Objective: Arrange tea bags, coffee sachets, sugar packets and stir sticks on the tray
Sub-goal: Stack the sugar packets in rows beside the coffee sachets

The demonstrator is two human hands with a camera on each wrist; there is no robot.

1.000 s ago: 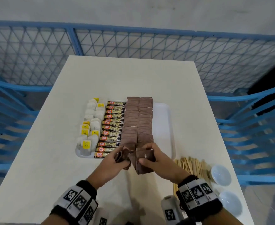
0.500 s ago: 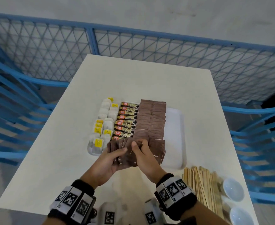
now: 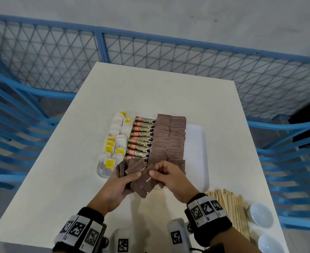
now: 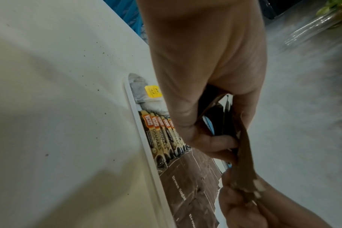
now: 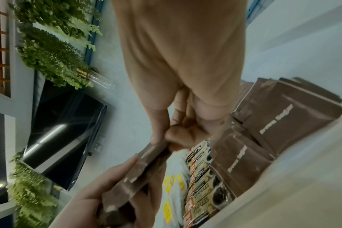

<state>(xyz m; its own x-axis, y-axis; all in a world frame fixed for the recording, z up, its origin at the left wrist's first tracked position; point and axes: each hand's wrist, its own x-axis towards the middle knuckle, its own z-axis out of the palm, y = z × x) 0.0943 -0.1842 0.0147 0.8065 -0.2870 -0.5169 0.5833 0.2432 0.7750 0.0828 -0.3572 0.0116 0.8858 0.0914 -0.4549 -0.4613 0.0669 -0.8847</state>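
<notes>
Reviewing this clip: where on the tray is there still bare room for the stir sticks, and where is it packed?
The white tray has one bare strip, between the brown sugar packets and its right rim. Its left side is packed: tea bags, then coffee sachets, then sugar. The near edge is crowded by the left hand and right hand holding packets. The stir sticks wait on the table.

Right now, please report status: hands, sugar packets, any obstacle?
Left hand grips fanned sugar packets. Right hand pinches one packet from the fan. Stir sticks not yet on tray. No obstacle seen.
</notes>
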